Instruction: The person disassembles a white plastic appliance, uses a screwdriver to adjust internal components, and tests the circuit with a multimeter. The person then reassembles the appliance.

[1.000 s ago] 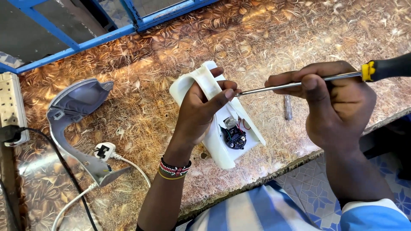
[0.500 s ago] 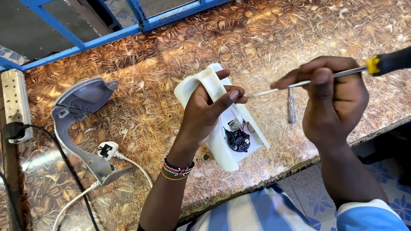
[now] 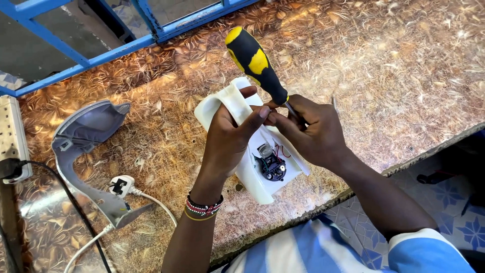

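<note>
My left hand [image 3: 228, 135] grips the handle end of a white plastic appliance body [image 3: 255, 174] that lies opened on the patterned countertop [image 3: 384, 65]. Inside its lower part sit a black round component [image 3: 272, 167] and thin red and dark wires. My right hand [image 3: 314, 132] holds a screwdriver with a black and yellow handle [image 3: 254, 63] upright, its shaft running down between my fingers into the white body. The tip is hidden behind my fingers.
A grey curved plastic cover [image 3: 83, 136] lies at the left. Beside it are a white plug [image 3: 121, 186] with a white cord, a black cable [image 3: 60, 194] and a white power strip [image 3: 11, 136] at the left edge. A blue metal frame [image 3: 116, 48] borders the counter's far side.
My right hand swung the screwdriver from lying level, pointing left, to standing upright over the white body. The hand moved left, close against my left hand.
</note>
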